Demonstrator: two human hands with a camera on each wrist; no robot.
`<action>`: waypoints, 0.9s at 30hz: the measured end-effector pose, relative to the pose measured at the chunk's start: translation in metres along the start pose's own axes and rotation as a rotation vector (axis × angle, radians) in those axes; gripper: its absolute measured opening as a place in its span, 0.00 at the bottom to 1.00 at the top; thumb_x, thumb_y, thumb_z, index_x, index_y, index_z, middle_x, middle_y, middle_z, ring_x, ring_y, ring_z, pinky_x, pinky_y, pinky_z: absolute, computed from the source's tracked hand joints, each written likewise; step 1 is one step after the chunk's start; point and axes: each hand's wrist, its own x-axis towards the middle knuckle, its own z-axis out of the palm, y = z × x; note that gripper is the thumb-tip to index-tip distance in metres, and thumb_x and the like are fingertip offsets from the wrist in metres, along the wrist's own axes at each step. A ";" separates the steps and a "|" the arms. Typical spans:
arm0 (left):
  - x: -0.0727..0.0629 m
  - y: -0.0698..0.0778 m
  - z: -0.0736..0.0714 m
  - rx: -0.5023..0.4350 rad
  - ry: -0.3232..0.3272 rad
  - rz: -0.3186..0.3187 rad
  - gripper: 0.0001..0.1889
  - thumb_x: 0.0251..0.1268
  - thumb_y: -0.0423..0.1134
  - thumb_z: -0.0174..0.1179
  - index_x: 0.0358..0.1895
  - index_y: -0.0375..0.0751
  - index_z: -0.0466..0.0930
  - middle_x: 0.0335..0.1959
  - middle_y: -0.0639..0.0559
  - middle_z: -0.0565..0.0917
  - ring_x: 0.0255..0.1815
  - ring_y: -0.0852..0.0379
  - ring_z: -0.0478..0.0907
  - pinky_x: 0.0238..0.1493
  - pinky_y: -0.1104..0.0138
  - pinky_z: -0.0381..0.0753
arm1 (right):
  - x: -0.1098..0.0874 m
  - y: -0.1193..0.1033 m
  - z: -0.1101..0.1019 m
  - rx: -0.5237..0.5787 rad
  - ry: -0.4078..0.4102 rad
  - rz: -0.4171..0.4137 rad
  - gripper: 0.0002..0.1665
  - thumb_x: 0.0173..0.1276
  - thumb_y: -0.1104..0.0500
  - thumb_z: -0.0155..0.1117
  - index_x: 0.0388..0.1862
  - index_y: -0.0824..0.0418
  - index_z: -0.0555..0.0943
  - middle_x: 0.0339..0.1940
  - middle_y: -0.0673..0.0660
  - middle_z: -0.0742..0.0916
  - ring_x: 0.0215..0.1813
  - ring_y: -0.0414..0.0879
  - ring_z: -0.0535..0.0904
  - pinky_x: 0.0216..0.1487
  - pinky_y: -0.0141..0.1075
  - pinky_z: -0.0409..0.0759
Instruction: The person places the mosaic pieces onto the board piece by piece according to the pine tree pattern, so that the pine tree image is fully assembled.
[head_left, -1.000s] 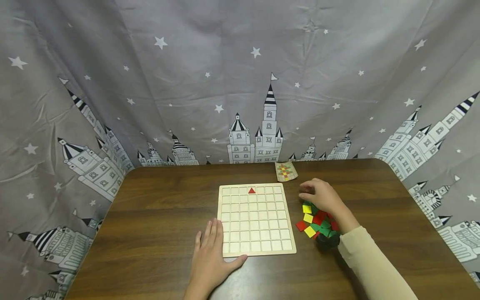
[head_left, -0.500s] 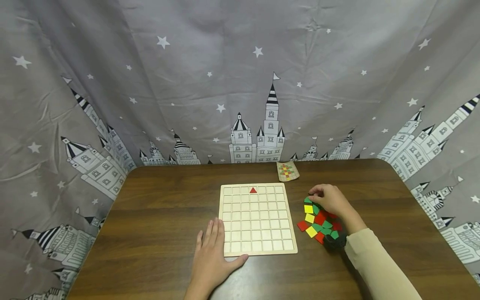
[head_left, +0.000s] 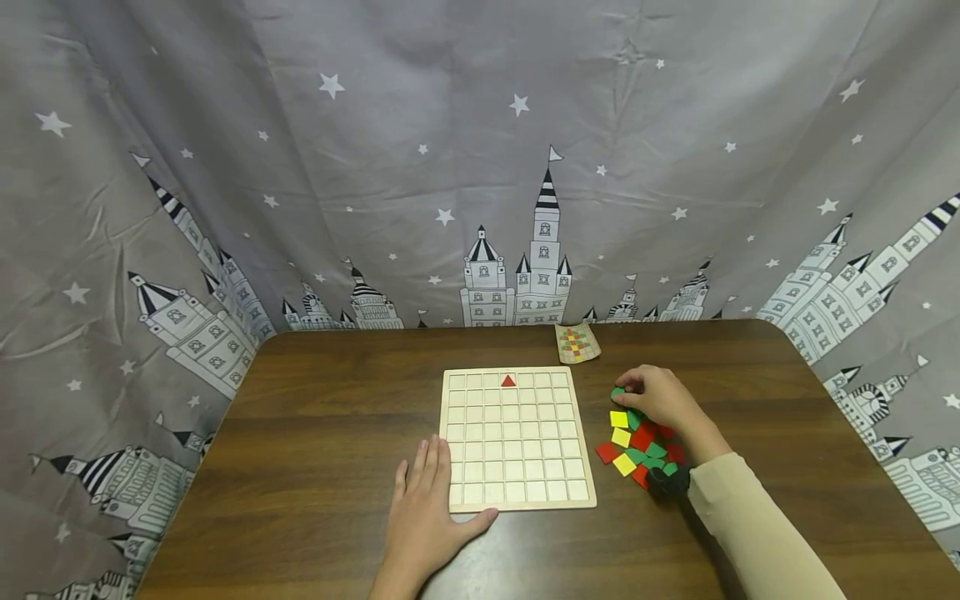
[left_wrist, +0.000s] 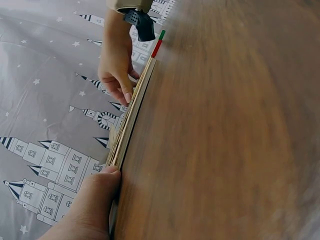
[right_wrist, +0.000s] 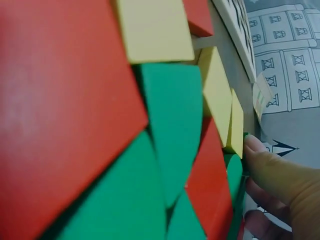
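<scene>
A square wooden grid board [head_left: 512, 508] lies on the table with one red triangle tile [head_left: 508, 381] in its far row. Against the board's near left corner rests my left hand [head_left: 423, 508], fingers straight along the left side and thumb at the front edge. The left wrist view shows that thumb [left_wrist: 95, 200] touching the board's edge. Beyond the loose tiles, right of the board, my right hand [head_left: 658, 396] pinches a green tile [head_left: 617, 392] between thumb and fingers. In the right wrist view the fingers are partly behind the thumb.
Several loose red, yellow [head_left: 624, 464] and green tiles lie in a heap right of the board. A curled pattern card [head_left: 577, 343] stands at the table's back edge. Behind the table hangs a grey curtain [head_left: 360, 183] printed with castles and stars.
My right hand has drawn back from beside the board's far right to the heap's far end and taken hold of a green tile, shifting it slightly away. My left hand stays at the board.
</scene>
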 end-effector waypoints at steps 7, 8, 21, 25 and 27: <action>0.001 -0.001 0.002 0.007 0.013 0.009 0.65 0.45 0.83 0.54 0.77 0.35 0.56 0.79 0.40 0.59 0.81 0.43 0.54 0.77 0.43 0.52 | 0.000 0.003 -0.002 0.020 -0.034 -0.036 0.21 0.63 0.54 0.73 0.53 0.60 0.86 0.47 0.58 0.84 0.45 0.50 0.77 0.49 0.44 0.79; 0.001 -0.001 0.002 0.008 0.014 0.010 0.65 0.45 0.83 0.54 0.77 0.35 0.56 0.79 0.40 0.59 0.81 0.43 0.54 0.77 0.43 0.52 | -0.001 0.004 -0.002 0.023 -0.039 -0.033 0.21 0.63 0.54 0.73 0.53 0.60 0.86 0.47 0.58 0.84 0.44 0.49 0.76 0.48 0.42 0.78; 0.001 -0.001 0.001 0.000 -0.021 -0.001 0.65 0.46 0.84 0.52 0.78 0.36 0.53 0.80 0.41 0.56 0.82 0.44 0.51 0.78 0.44 0.50 | -0.002 0.007 0.001 0.000 -0.006 -0.113 0.13 0.62 0.55 0.74 0.44 0.57 0.84 0.41 0.53 0.82 0.39 0.45 0.73 0.43 0.38 0.75; 0.000 -0.001 0.002 0.001 -0.009 -0.001 0.65 0.46 0.84 0.53 0.78 0.35 0.54 0.80 0.41 0.57 0.81 0.44 0.52 0.78 0.43 0.50 | -0.002 0.004 0.002 0.009 0.001 -0.141 0.12 0.61 0.56 0.74 0.42 0.56 0.84 0.35 0.51 0.83 0.35 0.43 0.73 0.37 0.34 0.74; 0.000 -0.002 0.002 0.001 -0.007 -0.002 0.65 0.46 0.84 0.53 0.78 0.36 0.54 0.80 0.41 0.57 0.81 0.44 0.52 0.77 0.43 0.50 | -0.003 0.003 0.003 0.013 -0.002 -0.140 0.11 0.61 0.56 0.74 0.42 0.56 0.85 0.33 0.50 0.83 0.34 0.43 0.73 0.36 0.33 0.75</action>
